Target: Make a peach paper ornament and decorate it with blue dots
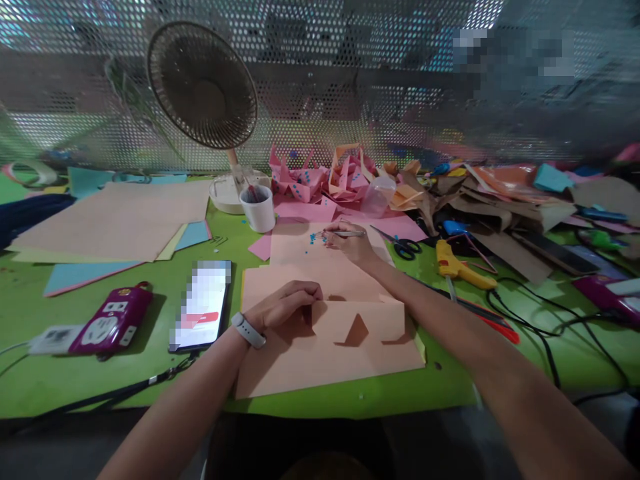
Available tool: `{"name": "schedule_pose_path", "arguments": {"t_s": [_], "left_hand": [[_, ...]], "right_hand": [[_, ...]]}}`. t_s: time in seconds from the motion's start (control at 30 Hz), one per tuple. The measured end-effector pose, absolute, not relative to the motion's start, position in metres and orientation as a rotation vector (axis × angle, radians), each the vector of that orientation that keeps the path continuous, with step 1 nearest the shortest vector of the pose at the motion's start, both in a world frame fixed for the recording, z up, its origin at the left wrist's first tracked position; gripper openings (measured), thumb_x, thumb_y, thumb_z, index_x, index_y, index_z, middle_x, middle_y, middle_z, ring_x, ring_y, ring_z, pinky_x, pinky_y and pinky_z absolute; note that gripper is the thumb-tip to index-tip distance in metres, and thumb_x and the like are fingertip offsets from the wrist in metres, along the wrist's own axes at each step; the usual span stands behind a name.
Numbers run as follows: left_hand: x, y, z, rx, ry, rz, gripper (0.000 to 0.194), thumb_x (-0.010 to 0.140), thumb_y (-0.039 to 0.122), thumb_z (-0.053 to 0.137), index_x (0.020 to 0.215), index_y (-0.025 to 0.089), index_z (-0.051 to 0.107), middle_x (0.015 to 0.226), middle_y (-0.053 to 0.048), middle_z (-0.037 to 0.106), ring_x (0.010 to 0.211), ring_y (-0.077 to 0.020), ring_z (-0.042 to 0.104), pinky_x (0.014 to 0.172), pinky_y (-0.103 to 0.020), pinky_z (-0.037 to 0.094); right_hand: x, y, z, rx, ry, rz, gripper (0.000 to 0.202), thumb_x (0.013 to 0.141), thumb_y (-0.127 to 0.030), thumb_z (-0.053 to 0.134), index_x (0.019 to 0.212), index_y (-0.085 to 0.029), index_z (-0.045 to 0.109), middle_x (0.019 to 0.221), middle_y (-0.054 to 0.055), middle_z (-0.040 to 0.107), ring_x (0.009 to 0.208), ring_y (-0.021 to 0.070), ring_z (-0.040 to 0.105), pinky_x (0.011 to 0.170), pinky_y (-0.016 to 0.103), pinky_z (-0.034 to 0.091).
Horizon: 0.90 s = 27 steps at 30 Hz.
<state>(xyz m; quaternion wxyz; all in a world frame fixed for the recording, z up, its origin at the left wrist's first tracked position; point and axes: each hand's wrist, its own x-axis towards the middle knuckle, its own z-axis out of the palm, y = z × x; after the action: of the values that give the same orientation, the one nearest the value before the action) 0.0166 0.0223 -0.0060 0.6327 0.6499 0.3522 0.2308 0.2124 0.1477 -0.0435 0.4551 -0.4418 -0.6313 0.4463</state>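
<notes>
while the right hand pinches tweezers over tiny blue beads on the far paper, the left hand rests curled on the folded peach paper, gripping nothing. green table, phone at left, fan before a perforated screen.

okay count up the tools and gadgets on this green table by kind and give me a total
Scissors: 1
Glue gun, yellow: 1
Phone: 1
Desk fan: 1
White cup: 1
Power strip, magenta: 1
Tweezers-like tool in the right hand: 1
Total: 7
</notes>
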Motion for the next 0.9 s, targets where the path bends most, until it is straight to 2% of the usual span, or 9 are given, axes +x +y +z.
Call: {"name": "schedule_pose_path", "arguments": {"t_s": [0.13,0.4,0.57,0.9], "left_hand": [[0.017,0.022,-0.007,1.501,0.802,0.531,0.018,0.079,0.032,0.044,0.074,0.017,0.053,0.062,-0.001,0.057,0.061,-0.0158,0.052,0.060,-0.027,0.040],[0.016,0.022,-0.009,1.451,0.794,0.526,0.018,0.079,0.032,0.045,0.074,0.017,0.053,0.061,-0.001,0.057,0.061,-0.0162,0.054,0.061,-0.028,0.040],[0.015,0.024,-0.009,1.505,0.777,0.521,0.018,0.081,0.031,0.044,0.073,0.017,0.053,0.062,-0.001,0.058,0.062,-0.0164,0.054,0.062,-0.028,0.041],[0.016,0.023,-0.009,1.511,0.781,0.535,0.018,0.079,0.031,0.045,0.072,0.017,0.052,0.062,0.000,0.055,0.061,-0.0159,0.052,0.060,-0.028,0.041]], "right_hand": [[0.213,0.148,-0.047,-1.066,-1.571,1.076,0.027,0.071,-0.044,0.071,0.083,-0.020,0.068,0.079,0.002,0.070,0.065,0.0137,0.067,0.064,0.028,0.060],[0.213,0.151,-0.053,-1.034,-1.708,0.983,0.025,0.078,-0.043,0.067,0.088,-0.021,0.071,0.087,0.002,0.071,0.075,0.0163,0.069,0.070,0.031,0.061],[0.214,0.152,-0.053,-1.110,-1.802,0.898,0.024,0.082,-0.044,0.063,0.092,-0.024,0.072,0.089,0.001,0.072,0.073,0.0165,0.071,0.069,0.030,0.059],[0.211,0.153,-0.055,-1.060,-1.716,0.974,0.021,0.079,-0.041,0.065,0.087,-0.022,0.071,0.086,0.002,0.071,0.077,0.0162,0.070,0.071,0.029,0.060]]}}
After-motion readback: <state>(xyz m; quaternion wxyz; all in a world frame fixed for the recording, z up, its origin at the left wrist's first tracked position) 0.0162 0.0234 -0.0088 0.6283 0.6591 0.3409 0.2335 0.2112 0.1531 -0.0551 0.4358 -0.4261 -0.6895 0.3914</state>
